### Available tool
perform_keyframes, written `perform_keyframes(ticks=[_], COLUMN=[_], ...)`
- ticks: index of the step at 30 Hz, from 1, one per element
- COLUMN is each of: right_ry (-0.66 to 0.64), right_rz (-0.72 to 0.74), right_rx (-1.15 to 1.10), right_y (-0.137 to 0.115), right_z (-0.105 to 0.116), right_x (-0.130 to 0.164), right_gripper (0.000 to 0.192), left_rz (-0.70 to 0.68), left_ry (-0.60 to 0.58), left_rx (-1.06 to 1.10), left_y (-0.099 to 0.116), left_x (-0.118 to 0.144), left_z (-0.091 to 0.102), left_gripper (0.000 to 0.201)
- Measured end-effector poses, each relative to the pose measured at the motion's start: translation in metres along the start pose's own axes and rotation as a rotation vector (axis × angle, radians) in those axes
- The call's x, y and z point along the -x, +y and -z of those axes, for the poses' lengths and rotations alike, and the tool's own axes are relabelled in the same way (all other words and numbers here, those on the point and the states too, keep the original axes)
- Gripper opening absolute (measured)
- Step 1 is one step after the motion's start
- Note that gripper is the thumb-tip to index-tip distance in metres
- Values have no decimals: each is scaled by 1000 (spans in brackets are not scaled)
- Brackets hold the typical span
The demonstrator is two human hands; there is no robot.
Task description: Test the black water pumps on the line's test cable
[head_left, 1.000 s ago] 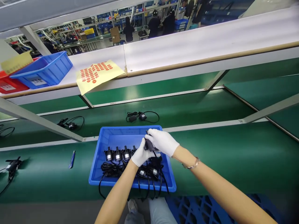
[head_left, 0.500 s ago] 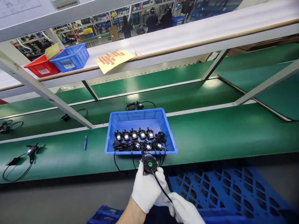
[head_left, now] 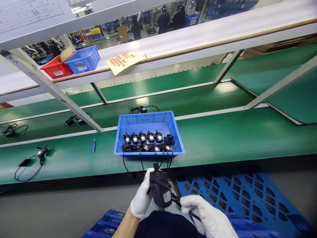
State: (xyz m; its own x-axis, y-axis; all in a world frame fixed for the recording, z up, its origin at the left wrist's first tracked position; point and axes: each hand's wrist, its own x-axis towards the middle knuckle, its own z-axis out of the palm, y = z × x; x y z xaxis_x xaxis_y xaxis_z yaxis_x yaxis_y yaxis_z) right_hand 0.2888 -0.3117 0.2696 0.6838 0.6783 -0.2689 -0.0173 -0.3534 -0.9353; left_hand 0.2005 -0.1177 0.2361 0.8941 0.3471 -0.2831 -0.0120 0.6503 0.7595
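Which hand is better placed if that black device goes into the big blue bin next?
Probably the left hand: it holds the black device, while the right hand holds only the cable, farther from the big blue bin.

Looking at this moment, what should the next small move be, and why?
Probably slide the right grip along the cable, away from the black device, to straighten it: the left grip holds the device on the near side of the blue tray, and the right grip is closed on the cable.
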Motion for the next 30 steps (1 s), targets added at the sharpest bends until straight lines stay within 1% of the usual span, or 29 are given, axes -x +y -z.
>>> perform_keyframes(ticks=[2, 4, 5, 6, 7, 9, 12, 17, 19, 21, 24, 26, 27, 28, 30], right_ry=[-51, -84, -99, -113, -128, -162, -196, -205, -203, -171, -76, -31, -9, 7, 3], right_rz=[-40, -45, -35, -15, 5, 30, 37, 29, -13, -66, -123, -192, -251, -320, -476], right_rx=[-35, -36, -36, -39, -43, -47, -40, -62, -91, -125, -140, -208, -283, -386, -615], right_y=[0, 0, 1, 2, 3, 5, 10, 20, 22, 19, 7, -2, -6, -8, -10], right_z=[3, 8, 11, 14, 18, 24, 31, 37, 38, 39, 39, 37, 36, 34, 32], right_x=[-4, -7, -8, -9, -9, -8, -7, -10, -11, -13, -18, -24, -27, -31, -39], right_gripper=[67, 73, 74, 74, 74, 74, 75, 74, 75, 76, 72, 69, 68, 67, 68], left_rz=[-205, -472, -603, -700, -765, -816, -815, -801, -787, -751, -632, -506, -427, -339, -161], left_ry=[-21, -44, -46, -38, -34, -22, -31, -32, -26, -16, 14, 16, 0, -23, -60], left_rx=[-298, -584, -703, -776, -825, -871, -880, -863, -854, -865, -882, -805, -723, -613, -357], left_y=[-4, -12, -16, -20, -24, -29, -32, -35, -38, -41, -41, -34, -28, -22, -7], left_x=[6, 8, 7, 6, 4, -1, -5, -8, -8, -7, 0, 6, 8, 10, 11], left_z=[-4, -7, -8, -8, -8, -8, -10, -16, -18, -18, -21, -25, -28, -31, -38], left_gripper=[61, 77, 84, 90, 95, 104, 109, 113, 117, 123, 135, 138, 134, 125, 102])
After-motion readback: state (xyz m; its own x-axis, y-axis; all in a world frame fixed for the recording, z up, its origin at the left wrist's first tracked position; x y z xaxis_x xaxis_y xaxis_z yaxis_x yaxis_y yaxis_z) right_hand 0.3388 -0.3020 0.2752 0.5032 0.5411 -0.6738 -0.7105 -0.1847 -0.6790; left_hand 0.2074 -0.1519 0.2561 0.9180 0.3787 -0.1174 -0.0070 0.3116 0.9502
